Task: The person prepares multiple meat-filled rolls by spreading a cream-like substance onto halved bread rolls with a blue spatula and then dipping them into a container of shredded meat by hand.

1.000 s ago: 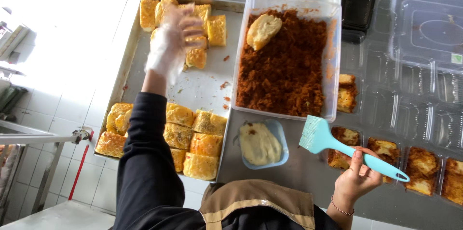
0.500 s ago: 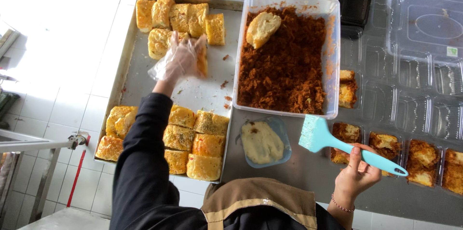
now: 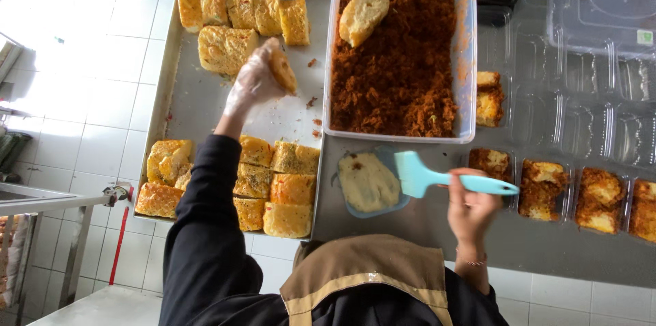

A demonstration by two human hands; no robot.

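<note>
- Above the tray, near its right edge, the gloved left hand is closed around a bread piece, lifted off the tray.
- At the near edge of the counter, the right hand is closed on a blue brush, its head over the cream bowl.
- A tub of brown floss stands behind the bowl.
</note>
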